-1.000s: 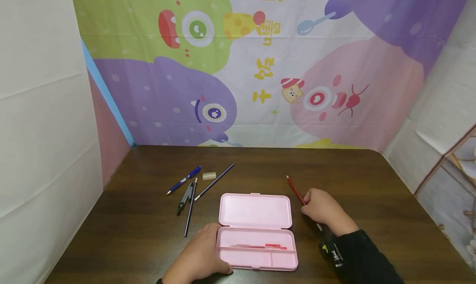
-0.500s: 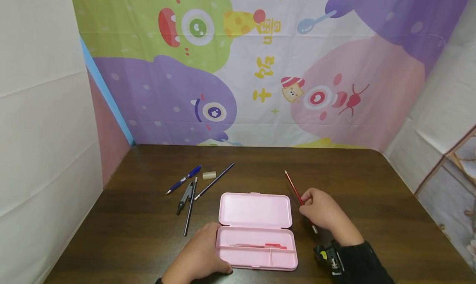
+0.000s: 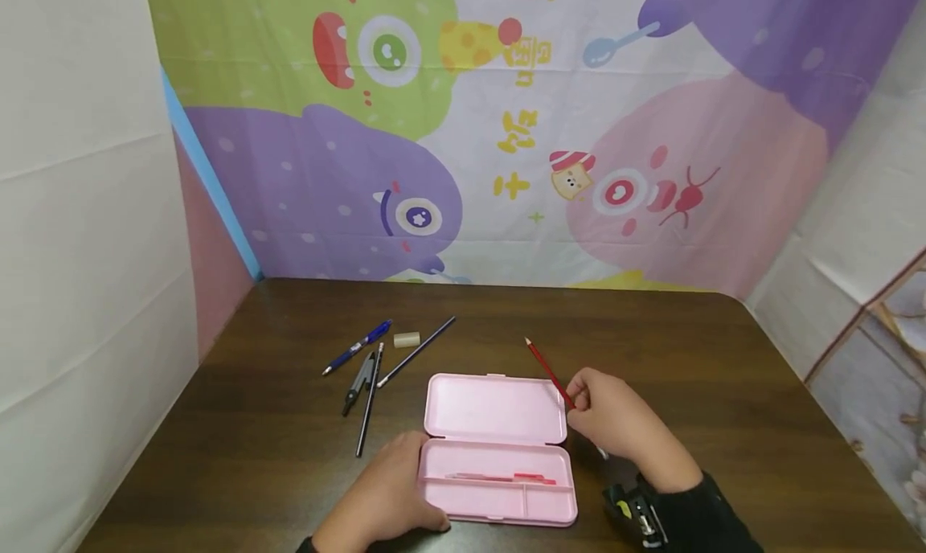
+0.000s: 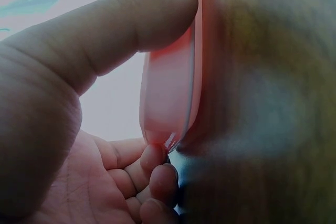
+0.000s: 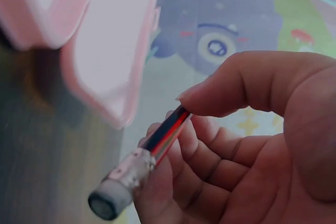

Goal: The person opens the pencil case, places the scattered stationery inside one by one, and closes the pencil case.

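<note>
A pink pencil case [image 3: 495, 408] lies open on the table, its lid folded back. My left hand [image 3: 387, 489] grips its left end; in the left wrist view the thumb lies along one side of the case [image 4: 168, 87] and curled fingertips meet its corner. Inside the long compartment rests a pen with a red part [image 3: 534, 479]. Right of the case, my right hand [image 3: 615, 416] pinches a red pencil [image 3: 546, 366] between thumb and fingers. Its sharpened tip points away, up and left, overlapping the lid's right edge from above. The right wrist view shows its eraser end [image 5: 110, 200] in a metal band.
Left of the case lie a blue pen [image 3: 358, 348], a grey compass [image 3: 358, 384], a dark pencil [image 3: 369, 408], another dark pencil [image 3: 419, 350] and a small pale eraser [image 3: 407, 340]. A cartoon-printed cloth [image 3: 506, 247] hangs behind the table.
My right hand has shifted left with the red pencil, which now reaches the lid's right edge and slants more to the left. The left hand keeps its place on the case.
</note>
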`<state>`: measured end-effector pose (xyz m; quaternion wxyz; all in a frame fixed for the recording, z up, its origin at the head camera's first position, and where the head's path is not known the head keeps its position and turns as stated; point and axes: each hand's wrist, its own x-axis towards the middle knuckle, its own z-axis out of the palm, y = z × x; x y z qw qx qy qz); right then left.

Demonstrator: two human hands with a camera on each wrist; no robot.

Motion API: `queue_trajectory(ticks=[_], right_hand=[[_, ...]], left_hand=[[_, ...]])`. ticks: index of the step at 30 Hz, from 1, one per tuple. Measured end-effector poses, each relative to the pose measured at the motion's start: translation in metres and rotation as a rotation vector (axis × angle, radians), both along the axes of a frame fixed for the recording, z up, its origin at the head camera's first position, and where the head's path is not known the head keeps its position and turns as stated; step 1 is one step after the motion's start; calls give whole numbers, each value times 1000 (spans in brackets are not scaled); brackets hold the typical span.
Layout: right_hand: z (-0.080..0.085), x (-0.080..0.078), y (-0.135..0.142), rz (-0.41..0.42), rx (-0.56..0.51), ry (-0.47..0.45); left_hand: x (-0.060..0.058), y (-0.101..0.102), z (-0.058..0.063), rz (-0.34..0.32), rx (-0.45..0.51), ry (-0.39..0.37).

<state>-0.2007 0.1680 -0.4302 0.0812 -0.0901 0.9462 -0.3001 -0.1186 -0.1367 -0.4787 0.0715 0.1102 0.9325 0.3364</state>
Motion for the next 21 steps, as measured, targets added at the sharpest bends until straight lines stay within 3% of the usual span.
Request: queue_trajectory(ticks=[7, 15, 21], right_hand=[[2, 16, -20, 136, 33, 50], [-2, 20, -25, 343, 78, 149], [-2, 23, -27, 490, 63, 241]], left_hand=[[3, -2, -2, 5, 58, -87], [2, 0, -7, -14, 60, 6], [-3, 4, -4, -18, 57, 21]])
